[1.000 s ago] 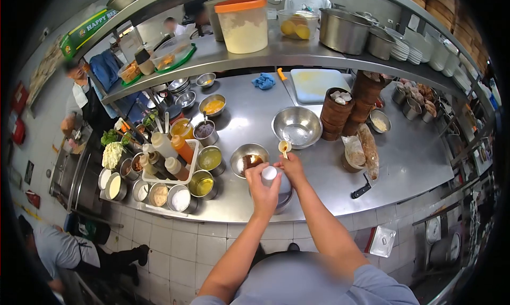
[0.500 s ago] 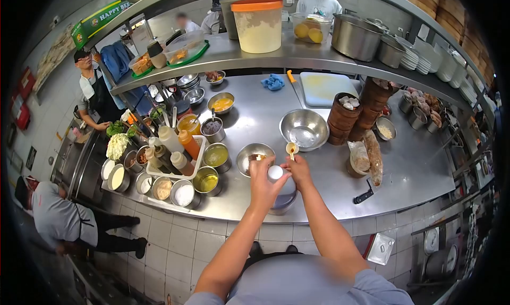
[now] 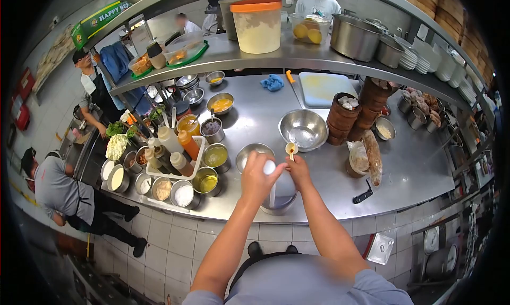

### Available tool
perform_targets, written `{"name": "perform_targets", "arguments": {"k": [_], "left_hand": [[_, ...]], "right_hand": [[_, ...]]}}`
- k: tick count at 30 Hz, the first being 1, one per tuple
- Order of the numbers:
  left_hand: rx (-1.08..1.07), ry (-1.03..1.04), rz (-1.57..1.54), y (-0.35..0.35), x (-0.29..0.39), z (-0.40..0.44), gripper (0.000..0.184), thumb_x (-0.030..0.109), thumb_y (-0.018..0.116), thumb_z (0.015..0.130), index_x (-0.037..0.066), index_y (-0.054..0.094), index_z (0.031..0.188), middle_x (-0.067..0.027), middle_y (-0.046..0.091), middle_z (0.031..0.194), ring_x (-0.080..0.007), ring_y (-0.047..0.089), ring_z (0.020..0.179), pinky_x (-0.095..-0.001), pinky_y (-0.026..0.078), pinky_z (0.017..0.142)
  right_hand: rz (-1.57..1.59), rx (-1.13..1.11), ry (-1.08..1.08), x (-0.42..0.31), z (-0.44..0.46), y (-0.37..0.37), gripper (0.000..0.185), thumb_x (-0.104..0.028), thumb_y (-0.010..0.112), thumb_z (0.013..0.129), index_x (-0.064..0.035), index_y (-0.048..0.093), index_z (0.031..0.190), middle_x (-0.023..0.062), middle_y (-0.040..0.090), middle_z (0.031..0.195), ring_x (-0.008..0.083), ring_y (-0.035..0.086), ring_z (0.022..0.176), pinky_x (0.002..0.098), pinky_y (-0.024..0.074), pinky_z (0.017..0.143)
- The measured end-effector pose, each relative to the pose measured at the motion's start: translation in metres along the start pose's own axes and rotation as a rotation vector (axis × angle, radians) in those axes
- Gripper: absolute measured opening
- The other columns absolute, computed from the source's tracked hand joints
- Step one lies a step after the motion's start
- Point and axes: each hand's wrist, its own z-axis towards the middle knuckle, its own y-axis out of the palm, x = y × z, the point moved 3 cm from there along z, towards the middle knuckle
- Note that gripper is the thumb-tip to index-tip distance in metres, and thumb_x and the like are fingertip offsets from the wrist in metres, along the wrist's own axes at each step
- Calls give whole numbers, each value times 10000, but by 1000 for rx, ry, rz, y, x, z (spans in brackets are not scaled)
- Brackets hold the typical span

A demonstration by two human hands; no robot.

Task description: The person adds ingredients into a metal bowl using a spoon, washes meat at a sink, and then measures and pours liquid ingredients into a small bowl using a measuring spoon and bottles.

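Observation:
My left hand is closed around a small white round-topped object; its lower part is hidden by the fingers. My right hand pinches the handle of a pale yellow measuring spoon, whose bowl points away from me and holds a little brownish stuff. Beneath my hands stands a metal pot, partly covered by them. Just beyond my left hand sits a small steel bowl, its contents mostly hidden. Past the spoon is a larger steel mixing bowl.
Squeeze bottles fill a white tray at left, amid several sauce pots. Bamboo steamers, bagged food and a black-handled knife lie right. A cutting board is behind. An overhead shelf spans the table. Two co-workers stand left.
My left hand has shifted slightly left and away with the white object, turning over it. The right hand and spoon stay nearly still. A co-worker's hand has left the far small bowl.

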Motion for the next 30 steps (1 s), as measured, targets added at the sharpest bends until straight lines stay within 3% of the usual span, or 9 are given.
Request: {"name": "perform_targets", "arguments": {"k": [4,6,9,12,16,20,26,28,30], "left_hand": [[135,-194,-413,-4,-25,-26,165,96,716,834,6,602,913,-57,612,836,-170,600,769,-314,484,689],[73,-604,-794,-1,-38,-60,194,171,725,864,46,590,926,-38,618,780,-103,584,754,-252,452,633],[110,-433,-683,22,-39,-102,163,136,707,881,58,575,935,1,601,778,-58,545,710,-215,430,597],[93,-566,-739,41,-42,-110,149,101,704,878,52,570,923,6,599,811,-44,527,687,-197,425,599],[71,-502,-826,39,-38,-105,136,68,642,906,38,542,993,-68,661,868,-105,615,744,-235,484,679],[79,-526,-903,46,-36,-101,141,58,623,913,38,526,1013,-57,628,810,-129,630,733,-253,495,682],[-11,-512,-945,42,-55,-90,179,52,612,913,71,463,1011,-14,535,724,-74,508,551,-224,422,492],[21,-429,-785,38,-66,-84,191,60,621,908,84,451,990,1,506,700,-49,443,500,-208,362,425],[-24,-414,-702,34,-74,-78,199,78,654,892,78,480,987,6,526,782,-47,486,593,-192,404,528]], "right_hand": [[78,-16,102,-8,-11,0,161,-189,538,962,-30,558,981,115,662,817,142,621,691,268,496,636],[73,-10,85,-11,-13,1,163,-188,534,963,-30,555,996,117,663,821,144,625,699,267,499,645],[132,-17,60,-11,-20,0,173,-200,520,973,-32,552,994,123,669,835,146,632,718,267,504,662],[84,6,27,-8,-21,0,209,-215,508,984,-24,550,1056,132,674,860,158,645,743,275,515,689],[174,51,43,-8,-20,0,292,-245,470,1005,-11,531,1170,139,675,887,173,650,760,285,524,718],[199,71,31,-7,-31,-5,334,-263,433,1019,-6,521,1213,144,677,920,177,651,797,291,524,732],[222,27,162,-18,-58,-24,326,-257,441,1016,-33,521,1240,102,679,965,162,647,844,257,506,738],[221,76,187,-26,-78,-42,298,-254,465,1007,-50,568,1198,49,649,884,128,603,747,245,477,682],[53,-75,192,-15,-97,-67,268,-246,490,995,-52,625,1123,2,576,800,94,514,653,249,433,602]]}}
